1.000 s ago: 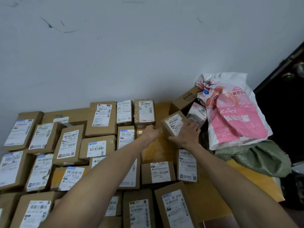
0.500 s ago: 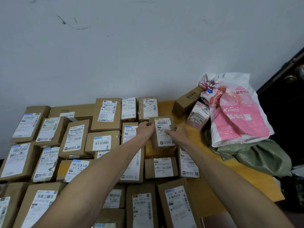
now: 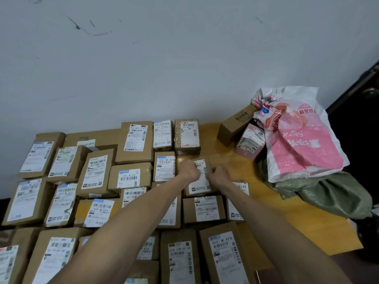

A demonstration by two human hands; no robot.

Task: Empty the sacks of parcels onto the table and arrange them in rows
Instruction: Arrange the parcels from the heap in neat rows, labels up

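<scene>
Here, at a wooden table (image 3: pixel 212 134) set against a scuffed pale wall (image 3: pixel 184 58), a person grips a small brown parcel (image 3: pixel 199 189) with both hands. The left hand (image 3: pixel 191 171) is curled on its left edge and the right hand (image 3: pixel 220 175) is curled on its right edge, fingers bent round the cardboard. The parcel, label up and blurred, sits at the right end of the second row from the wall, just in front of a patterned box (image 3: pixel 187 136) and beside a labelled box (image 3: pixel 165 167). Whether it rests on the tabletop or hangs just above it cannot be told. To the left, rows of brown parcels (image 3: pixel 131 177) cover most of the table, labels facing up and packed edge to edge. At the right end lies a pink-and-white woven sack (image 3: pixel 303 144), its mouth turned toward the rows. A brown carton (image 3: pixel 235 126) and a small pink parcel (image 3: pixel 249 143) sit at that mouth, each partly hidden by the sack's edge, and how far either is inside cannot be told. A green sack (image 3: pixel 328 193) lies crumpled under and beside it, its contents out of sight.
</scene>
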